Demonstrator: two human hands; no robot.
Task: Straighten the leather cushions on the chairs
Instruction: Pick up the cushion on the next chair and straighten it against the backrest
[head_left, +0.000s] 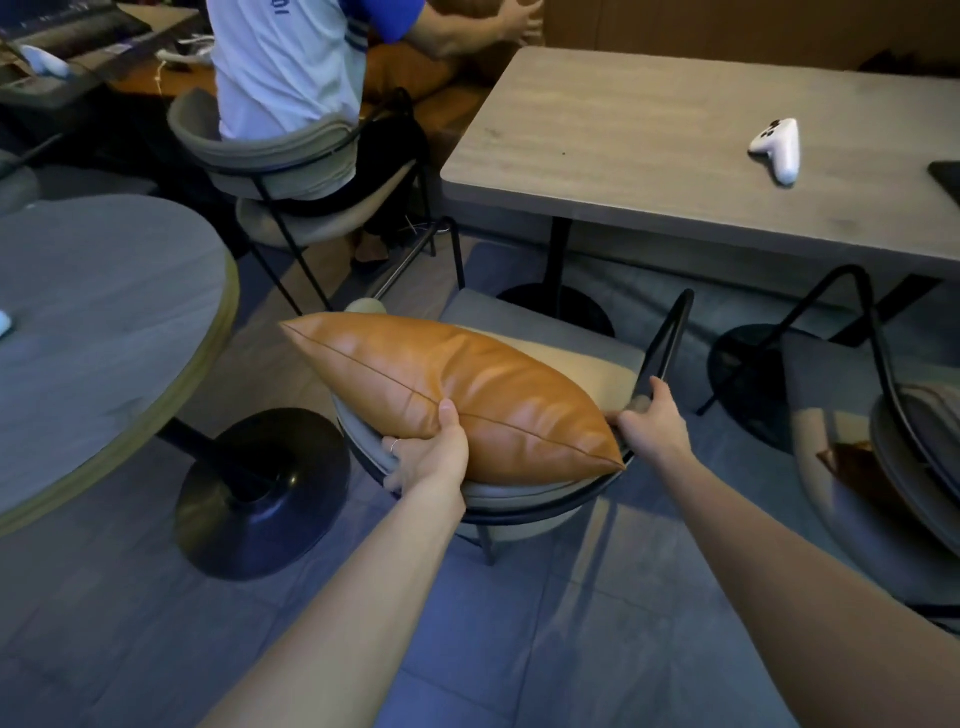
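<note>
A tan leather cushion (457, 395) lies tilted across the backrest of a grey chair (540, 322) with a black metal frame. My left hand (431, 452) grips the cushion's near edge at the seam, thumb on top. At the chair's right side, my right hand (652, 421) is closed on the backrest end by the black frame, touching the cushion's right corner. A second chair (914, 431) at the far right carries another tan cushion (852, 462), mostly hidden behind its backrest.
A round grey table (104, 332) on a black pedestal stands at left. A rectangular wooden table (649, 145) behind the chair holds a white game controller (776, 148). A person in a white shirt (291, 67) sits on another chair at the back.
</note>
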